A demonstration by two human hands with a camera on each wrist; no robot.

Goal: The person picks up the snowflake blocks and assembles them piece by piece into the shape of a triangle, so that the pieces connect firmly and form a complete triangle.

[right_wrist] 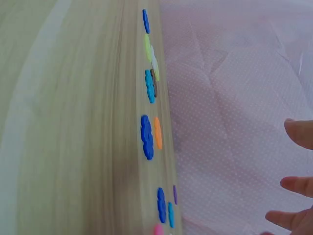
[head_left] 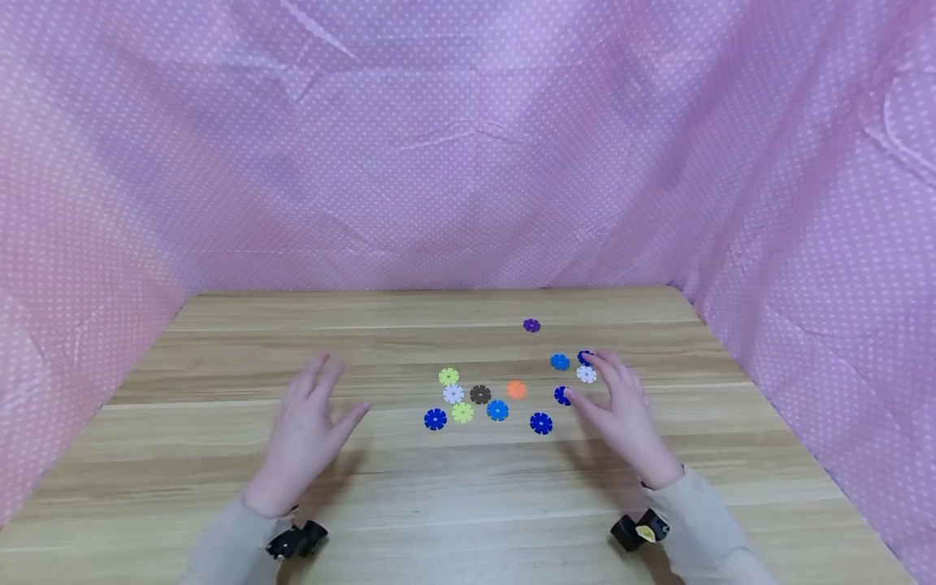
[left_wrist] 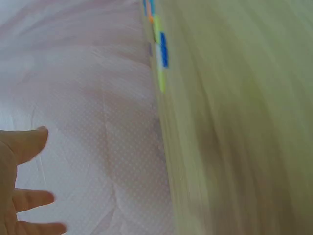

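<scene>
My left hand (head_left: pixel 303 426) is held over the left part of the table, thumb spread from the fingers, holding nothing. Toward the right, my right hand (head_left: pixel 617 406) hovers with fingers apart, also without a grip on anything. In the head view its fingertips overlap a dark blue notched disc (head_left: pixel 561 396) and another beside a white disc (head_left: pixel 587 374). The right wrist view shows these fingers (right_wrist: pixel 298 185) raised above the tabletop. Between the hands lie flat notched plastic discs: a brown one (head_left: pixel 480 395), an orange one (head_left: pixel 516 390), a yellow-green one (head_left: pixel 463 413) and several others.
The wooden table (head_left: pixel 439 504) meets a pink dotted cloth (head_left: pixel 468 162) at its back and sides. A purple disc (head_left: pixel 531 326) lies farther back than the others. Small black devices (head_left: pixel 296 540) are strapped at both wrists.
</scene>
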